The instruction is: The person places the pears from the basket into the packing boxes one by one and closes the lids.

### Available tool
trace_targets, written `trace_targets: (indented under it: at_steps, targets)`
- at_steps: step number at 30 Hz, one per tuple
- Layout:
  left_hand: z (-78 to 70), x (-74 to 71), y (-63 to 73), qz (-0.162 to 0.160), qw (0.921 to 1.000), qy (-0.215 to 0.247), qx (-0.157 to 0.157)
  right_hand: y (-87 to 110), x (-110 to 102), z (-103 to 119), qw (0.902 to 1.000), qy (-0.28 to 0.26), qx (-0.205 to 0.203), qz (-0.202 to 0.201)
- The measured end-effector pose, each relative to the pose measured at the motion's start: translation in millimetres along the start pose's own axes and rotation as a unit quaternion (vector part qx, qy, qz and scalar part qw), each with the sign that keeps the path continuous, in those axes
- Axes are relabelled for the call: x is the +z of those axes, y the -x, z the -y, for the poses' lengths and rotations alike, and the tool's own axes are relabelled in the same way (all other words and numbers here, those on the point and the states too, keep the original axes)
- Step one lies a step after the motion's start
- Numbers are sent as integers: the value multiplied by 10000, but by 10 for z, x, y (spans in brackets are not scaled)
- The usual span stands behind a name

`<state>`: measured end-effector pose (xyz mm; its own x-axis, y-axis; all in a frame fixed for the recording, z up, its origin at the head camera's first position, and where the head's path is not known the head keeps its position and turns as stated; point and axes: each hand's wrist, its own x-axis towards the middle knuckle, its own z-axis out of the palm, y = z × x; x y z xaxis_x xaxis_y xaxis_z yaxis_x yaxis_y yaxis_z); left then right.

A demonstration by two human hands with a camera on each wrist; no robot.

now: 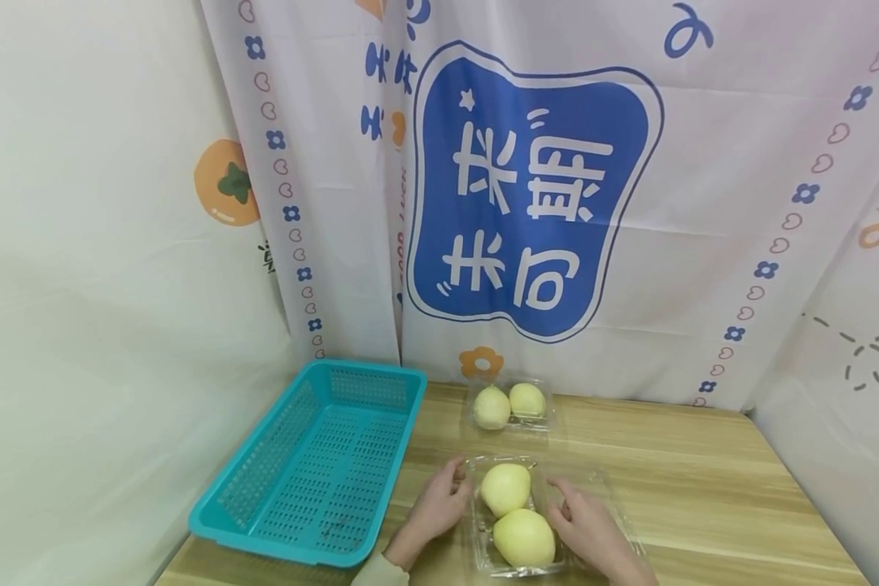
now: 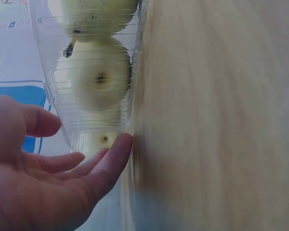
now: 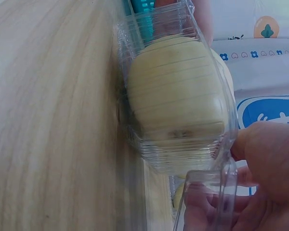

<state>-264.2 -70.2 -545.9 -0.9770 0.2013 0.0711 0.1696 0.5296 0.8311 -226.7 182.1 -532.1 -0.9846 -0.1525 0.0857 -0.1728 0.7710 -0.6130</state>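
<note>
A clear plastic clamshell box (image 1: 476, 533) holds two pale yellow pears, one nearer (image 1: 525, 539) and one farther (image 1: 506, 488). Its transparent lid (image 1: 615, 509) lies folded open to the right. At the box's left side is my left hand (image 1: 438, 500), its fingers loosely bent, with fingertips by the far corner in the left wrist view. My right hand (image 1: 589, 525) is at the opposite side, its fingertips near the rim. In the right wrist view, some of its fingers show through a clear flap (image 3: 209, 187). Neither hand touches the pears.
Farther back, another clear box (image 1: 531, 423) contains two pears. A turquoise perforated basket (image 1: 391, 488) stands on the left of the wooden table (image 1: 703, 488). A printed white curtain (image 1: 666, 342) hangs behind the table's back edge.
</note>
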Motion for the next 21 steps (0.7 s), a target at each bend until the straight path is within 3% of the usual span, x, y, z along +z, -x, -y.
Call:
trace_targets:
  at_steps: [7, 14, 21]
  targets:
    - [7, -25, -7, 281, 9994, 194, -86, -4, -21, -6, 10000, 4, -39, -7]
    - [-32, -23, -5, 561, 9932, 969, -316, -11, -50, -57, 9999, -103, -58, 96]
    - [-14, -36, 5, 727, 9882, 1263, -470, -19, -85, -96, 9998, -122, -164, 12]
